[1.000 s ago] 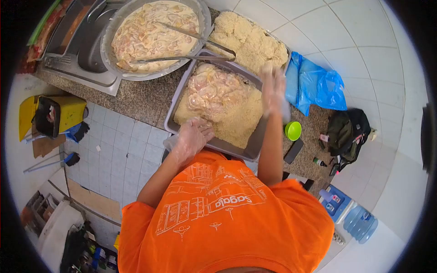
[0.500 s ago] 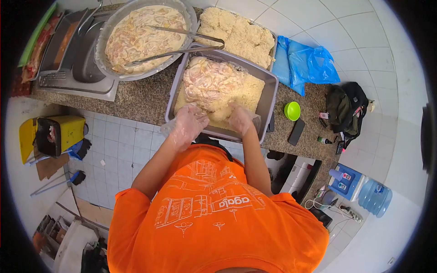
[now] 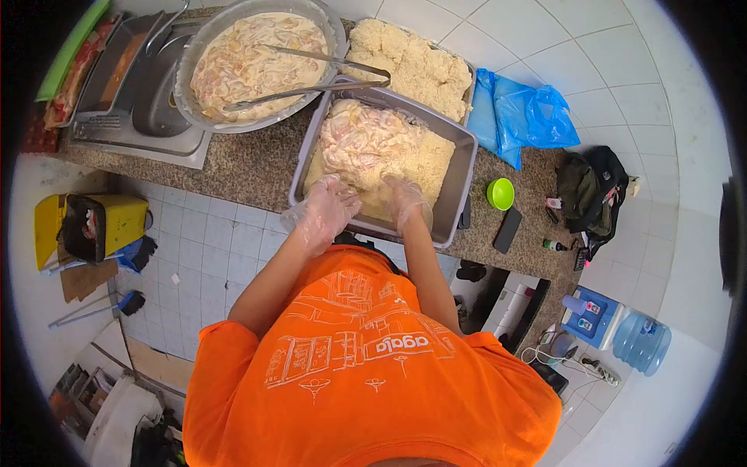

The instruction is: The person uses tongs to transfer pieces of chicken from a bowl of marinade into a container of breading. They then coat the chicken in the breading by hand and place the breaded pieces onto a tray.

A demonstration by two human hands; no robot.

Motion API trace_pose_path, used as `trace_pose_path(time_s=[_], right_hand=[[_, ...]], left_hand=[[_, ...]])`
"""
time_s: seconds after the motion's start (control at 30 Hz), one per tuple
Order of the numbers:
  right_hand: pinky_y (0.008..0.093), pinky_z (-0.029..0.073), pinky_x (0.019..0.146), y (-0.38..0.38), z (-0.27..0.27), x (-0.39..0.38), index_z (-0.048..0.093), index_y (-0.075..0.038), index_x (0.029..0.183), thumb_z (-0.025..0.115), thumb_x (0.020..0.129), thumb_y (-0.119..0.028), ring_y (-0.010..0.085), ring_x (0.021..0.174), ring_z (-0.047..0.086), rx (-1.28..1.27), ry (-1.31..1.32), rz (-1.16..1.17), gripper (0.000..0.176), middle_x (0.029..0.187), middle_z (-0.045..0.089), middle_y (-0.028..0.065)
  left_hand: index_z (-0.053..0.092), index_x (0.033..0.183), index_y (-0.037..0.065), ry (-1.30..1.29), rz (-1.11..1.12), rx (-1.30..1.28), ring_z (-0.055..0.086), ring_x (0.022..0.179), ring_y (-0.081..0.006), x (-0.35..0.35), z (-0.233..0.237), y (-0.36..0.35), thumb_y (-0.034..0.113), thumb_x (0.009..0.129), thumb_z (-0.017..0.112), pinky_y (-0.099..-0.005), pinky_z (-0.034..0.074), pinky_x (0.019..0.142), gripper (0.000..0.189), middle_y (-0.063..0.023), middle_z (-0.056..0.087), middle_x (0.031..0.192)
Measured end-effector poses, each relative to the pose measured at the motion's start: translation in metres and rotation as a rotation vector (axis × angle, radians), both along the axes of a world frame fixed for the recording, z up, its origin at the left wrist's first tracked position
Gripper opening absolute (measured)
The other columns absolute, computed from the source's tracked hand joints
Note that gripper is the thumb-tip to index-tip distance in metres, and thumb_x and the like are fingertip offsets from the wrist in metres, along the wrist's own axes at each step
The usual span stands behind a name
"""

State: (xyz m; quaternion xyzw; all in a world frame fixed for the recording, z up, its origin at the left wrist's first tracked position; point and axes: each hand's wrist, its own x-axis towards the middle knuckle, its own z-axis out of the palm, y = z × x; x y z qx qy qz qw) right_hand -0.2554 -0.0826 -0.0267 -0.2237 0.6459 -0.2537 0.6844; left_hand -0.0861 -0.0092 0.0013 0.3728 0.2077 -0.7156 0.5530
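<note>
Both hands wear clear plastic gloves and are inside the grey tub [image 3: 464, 175]. My left hand [image 3: 330, 208] rests at the near left of the tub, against the pale crumbs, its fingers pointing right. My right hand [image 3: 405, 204] reaches into the crumbs [image 3: 433, 161] at the near middle, and its fingertips are partly hidden in them. Just beyond both hands lies a pile of raw, batter-coated meat pieces [image 3: 366, 140]. Whether either hand grips anything is too unclear to tell.
A large bowl of battered meat [image 3: 261, 58] with metal tongs [image 3: 311, 89] across it stands behind left, beside the sink [image 3: 159, 97]. Behind is a crumb-filled tray [image 3: 412, 66]. To the right are blue bags [image 3: 529, 113], a green bowl [image 3: 500, 193] and a phone [image 3: 507, 229].
My right hand has moved a little left, nearer to my left hand. The view has shifted slightly, and the tub and bowl appear a little further right.
</note>
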Motion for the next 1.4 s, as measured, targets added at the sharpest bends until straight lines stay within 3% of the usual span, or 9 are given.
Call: trace_pose_path(time_s=[0.17, 0.7, 0.73, 0.87, 0.93, 1.03, 1.17, 1.23, 1.4], right_hand=[[0.0387, 0.046, 0.087, 0.005, 0.038, 0.004, 0.052, 0.003, 0.129, 0.068, 0.081, -0.025, 0.029, 0.096, 0.062, -0.171, 0.633, 0.178, 0.057, 0.113, 0.063, 0.0185], [0.0382, 0.046, 0.09, -0.04, 0.147, -0.052, 0.054, 0.0, 0.127, 0.06, 0.089, -0.022, 0.029, 0.103, 0.063, -0.25, 0.82, 0.74, 0.044, 0.113, 0.065, 0.0205], [0.0381, 0.046, 0.088, -0.062, 0.072, -0.089, 0.056, -0.004, 0.124, 0.059, 0.09, -0.024, 0.0306, 0.102, 0.063, -0.384, 0.855, 0.829, 0.04, 0.112, 0.065, 0.0215], [0.039, 0.046, 0.089, -0.041, 0.049, -0.099, 0.059, -0.004, 0.121, 0.05, 0.093, -0.023, 0.0335, 0.104, 0.063, -0.324, 0.941, 0.77, 0.035, 0.113, 0.065, 0.021], [0.0412, 0.047, 0.091, -0.02, 0.006, -0.111, 0.059, -0.001, 0.12, 0.041, 0.094, -0.021, 0.0361, 0.104, 0.062, -0.464, 0.971, 1.392, 0.037, 0.113, 0.065, 0.0208], [0.0431, 0.046, 0.092, 0.008, -0.062, -0.117, 0.061, 0.001, 0.114, 0.036, 0.094, -0.019, 0.0386, 0.103, 0.061, -0.606, 0.965, 1.323, 0.038, 0.111, 0.066, 0.0209], [0.041, 0.047, 0.095, -0.003, 0.009, -0.088, 0.068, -0.002, 0.101, 0.044, 0.092, -0.028, 0.0355, 0.104, 0.063, -0.48, 0.967, 1.281, 0.037, 0.103, 0.068, 0.0219], [0.0425, 0.048, 0.093, -0.004, 0.03, -0.087, 0.067, -0.001, 0.104, 0.041, 0.093, -0.023, 0.0367, 0.105, 0.063, -0.017, 0.543, 0.623, 0.036, 0.109, 0.066, 0.0231], [0.0431, 0.048, 0.086, -0.04, 0.016, -0.122, 0.064, 0.0, 0.101, 0.038, 0.095, -0.02, 0.0366, 0.104, 0.062, -0.605, 0.934, 1.097, 0.033, 0.109, 0.065, 0.0225]], left_hand=[[0.023, 0.139, -0.01, -0.01, 0.001, -0.019, 0.022, 0.14, -0.0435, 0.001, 0.005, 0.002, 0.03, 0.094, 0.044, -0.0519, 0.019, 0.118, 0.064, -0.028, 0.026, 0.144], [0.028, 0.143, -0.004, -0.277, -0.162, 0.009, 0.027, 0.14, -0.0407, -0.027, 0.03, -0.016, 0.028, 0.094, 0.039, -0.0472, 0.018, 0.119, 0.06, -0.02, 0.026, 0.153], [0.031, 0.141, -0.004, -0.215, -0.21, -0.031, 0.032, 0.138, -0.0387, -0.031, 0.028, -0.019, 0.028, 0.094, 0.038, -0.0468, 0.021, 0.118, 0.058, -0.0199, 0.032, 0.149], [0.037, 0.138, -0.004, -0.035, -0.316, -0.084, 0.048, 0.129, -0.0334, -0.05, -0.008, -0.037, 0.03, 0.093, 0.034, -0.0471, 0.03, 0.115, 0.055, -0.0195, 0.049, 0.138], [0.038, 0.137, -0.004, -0.036, -0.358, -0.085, 0.049, 0.127, -0.0342, -0.064, -0.016, -0.042, 0.031, 0.094, 0.033, -0.0485, 0.033, 0.113, 0.056, -0.0204, 0.05, 0.137], [0.041, 0.135, -0.003, -0.013, -0.412, -0.089, 0.052, 0.124, -0.0356, -0.094, -0.037, -0.049, 0.032, 0.095, 0.03, -0.0507, 0.038, 0.108, 0.055, -0.0216, 0.051, 0.135], [0.048, 0.129, -0.003, -0.012, -0.505, -0.068, 0.056, 0.116, -0.0362, -0.135, -0.057, -0.052, 0.034, 0.096, 0.029, -0.0525, 0.045, 0.101, 0.053, -0.0213, 0.056, 0.129], [0.049, 0.127, -0.002, -0.045, -0.469, -0.11, 0.057, 0.115, -0.0358, -0.142, -0.038, -0.051, 0.034, 0.096, 0.028, -0.0524, 0.045, 0.1, 0.052, -0.0208, 0.057, 0.126], [0.051, 0.123, -0.002, -0.652, -0.57, -0.503, 0.056, 0.115, -0.0348, -0.119, -0.007, -0.064, 0.029, 0.095, 0.036, -0.0523, 0.044, 0.101, 0.045, -0.0205, 0.058, 0.124]])
